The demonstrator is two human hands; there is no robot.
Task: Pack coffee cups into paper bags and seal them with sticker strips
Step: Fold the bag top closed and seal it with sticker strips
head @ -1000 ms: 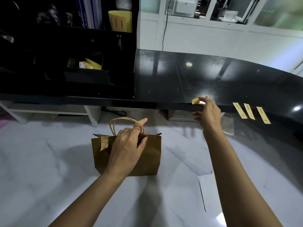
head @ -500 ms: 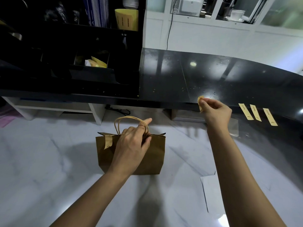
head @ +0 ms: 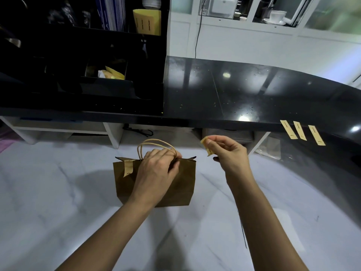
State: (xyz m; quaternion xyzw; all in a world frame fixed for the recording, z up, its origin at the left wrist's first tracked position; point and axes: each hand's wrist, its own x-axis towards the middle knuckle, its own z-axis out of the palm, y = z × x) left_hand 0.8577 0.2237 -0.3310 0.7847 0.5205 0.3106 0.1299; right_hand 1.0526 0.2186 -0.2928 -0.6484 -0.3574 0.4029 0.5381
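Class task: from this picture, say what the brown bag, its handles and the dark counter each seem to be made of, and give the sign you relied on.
Brown carrier bag: matte kraft paper, judging by its creased, folded top.
Tan looped handles: probably twisted paper cord; thin, stiff, holding their arch.
Glossy black counter: polished stone or a look-alike, with mirror-like light reflections and pale flecks.

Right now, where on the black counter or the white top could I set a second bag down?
The black counter is bare between the dark shelf unit and the three spare strips. The white top is bare left of the paper bag. It is crowded at the bag's mouth: left hand grips it, right hand brings a strip.
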